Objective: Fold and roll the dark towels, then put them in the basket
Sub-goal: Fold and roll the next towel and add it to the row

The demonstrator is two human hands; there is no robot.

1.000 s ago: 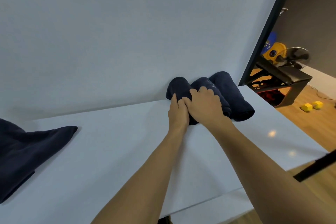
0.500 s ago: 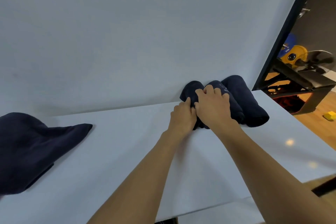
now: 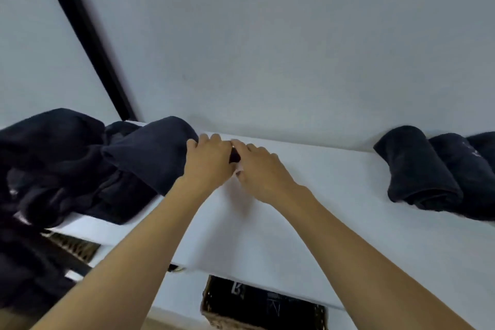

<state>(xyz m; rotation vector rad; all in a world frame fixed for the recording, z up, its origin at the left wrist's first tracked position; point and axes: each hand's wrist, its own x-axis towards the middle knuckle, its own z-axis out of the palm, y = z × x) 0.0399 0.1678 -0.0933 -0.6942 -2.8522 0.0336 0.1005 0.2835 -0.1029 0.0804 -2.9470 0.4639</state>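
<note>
- biggest risk from where I'm standing: the left hand [image 3: 209, 166] has its fingers [image 3: 211, 140] curled over the corner of the loose towel [image 3: 150, 153] lying on top of the heap [image 3: 53, 158]. That heap already spills over the left end of the table [image 3: 334, 209], so one hard tug could drag the whole lot off
- the right hand [image 3: 261, 171] is snug against the left, fingers bent, tips at the bit of dark cloth poking out between the two hands. Honestly can't tell if it's pinching it or just touching
- if only one hand really has hold, I'd guess the towel comes out lopsided and the fold ends up crooked
- the table top looks smooth and slick, so probably not much grip to keep cloth in place while rolling
- the rolled towels [image 3: 417, 169] sit side by side at the far right against the wall, well apart from the hands. The nearest one's coiled end faces us and looks a bit loose, so it might unwind when lifted
- textures: navy, thick, soft, matte cloth, slumped in fat folds on the left and in chunky cylinders on the right
- the basket [image 3: 214, 320] sits below the table's near edge, brown woven sides, dark inside. Can't tell if anything's in it yet
</note>
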